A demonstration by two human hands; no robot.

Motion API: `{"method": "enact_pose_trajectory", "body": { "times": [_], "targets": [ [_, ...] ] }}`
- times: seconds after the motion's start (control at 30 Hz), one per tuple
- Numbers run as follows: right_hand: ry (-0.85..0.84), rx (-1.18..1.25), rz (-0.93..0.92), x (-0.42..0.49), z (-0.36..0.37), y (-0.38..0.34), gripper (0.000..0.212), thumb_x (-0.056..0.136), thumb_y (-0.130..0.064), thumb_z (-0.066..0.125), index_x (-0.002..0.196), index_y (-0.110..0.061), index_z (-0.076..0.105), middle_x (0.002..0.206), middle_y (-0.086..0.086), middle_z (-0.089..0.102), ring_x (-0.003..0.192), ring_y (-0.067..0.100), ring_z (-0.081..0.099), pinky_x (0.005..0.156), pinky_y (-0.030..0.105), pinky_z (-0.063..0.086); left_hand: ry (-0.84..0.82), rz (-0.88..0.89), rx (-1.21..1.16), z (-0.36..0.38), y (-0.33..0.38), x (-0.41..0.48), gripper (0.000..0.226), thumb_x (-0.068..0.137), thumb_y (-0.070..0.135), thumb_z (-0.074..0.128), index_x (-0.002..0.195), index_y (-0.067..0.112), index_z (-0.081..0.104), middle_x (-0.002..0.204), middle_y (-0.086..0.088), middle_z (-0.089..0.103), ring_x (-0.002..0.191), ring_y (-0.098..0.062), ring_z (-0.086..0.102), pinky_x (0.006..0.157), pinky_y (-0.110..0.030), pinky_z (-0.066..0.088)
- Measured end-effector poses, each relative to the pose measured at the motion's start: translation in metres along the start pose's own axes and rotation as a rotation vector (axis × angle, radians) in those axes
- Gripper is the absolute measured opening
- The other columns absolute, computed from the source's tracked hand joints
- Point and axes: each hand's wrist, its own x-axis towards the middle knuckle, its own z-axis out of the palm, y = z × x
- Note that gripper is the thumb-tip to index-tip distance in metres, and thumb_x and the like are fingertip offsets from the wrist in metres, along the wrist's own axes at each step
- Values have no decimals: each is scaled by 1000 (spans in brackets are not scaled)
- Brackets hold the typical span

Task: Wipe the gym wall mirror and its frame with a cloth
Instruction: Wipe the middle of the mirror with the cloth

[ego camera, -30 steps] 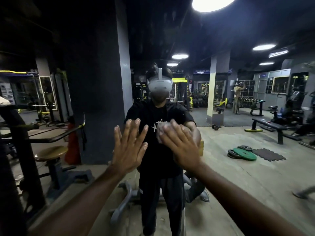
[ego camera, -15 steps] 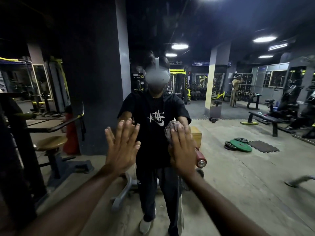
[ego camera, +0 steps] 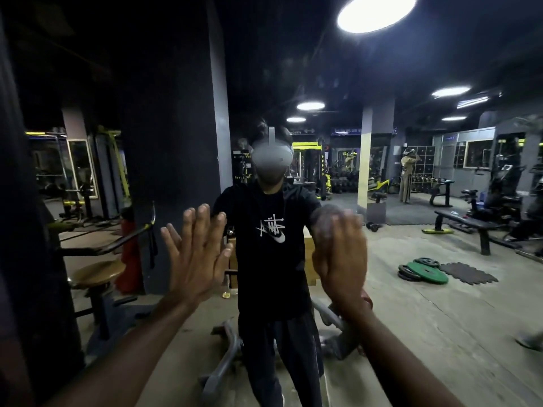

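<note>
The wall mirror [ego camera: 417,324] fills the view and reflects me and the gym. My left hand [ego camera: 197,254] lies flat on the glass with its fingers spread and straight. To its right, my right hand [ego camera: 340,259] presses a bunched grey cloth [ego camera: 324,217] against the glass with straight fingers. Only the cloth's top edge shows above the fingertips, blurred by motion. A dark vertical strip [ego camera: 14,230] runs down the far left; I cannot tell whether it is the mirror's frame.
All else is reflection: a dark pillar [ego camera: 173,171], a round stool [ego camera: 97,274], weight plates [ego camera: 423,271] on the floor, a bench [ego camera: 467,221], another person [ego camera: 407,174] far back, and ceiling lights [ego camera: 376,13].
My right hand has slid the cloth a little to the right across the glass. The left hand stays flat on the mirror. The view has tilted upward since half a second ago.
</note>
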Motion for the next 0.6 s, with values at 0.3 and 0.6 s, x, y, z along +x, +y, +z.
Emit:
{"method": "enact_pose_trajectory", "body": {
  "times": [0.3,0.6],
  "targets": [
    [-216,-83,-615,36,16,-39,56,100,-12,42,155,-15,37,164,13,34,153,34,28,116,55,35,-6,22,39,-20,-51,27,69,105,54,22,164,17,16,171,-17,0,156,-40,5,116,-75,9],
    [-29,-43,-195,99,24,-98,71,93,-1,50,159,-19,31,168,6,22,157,31,11,121,60,22,-26,18,-24,-14,-44,8,63,107,45,25,164,17,16,170,-19,6,156,-40,8,117,-74,11]
  ]
}}
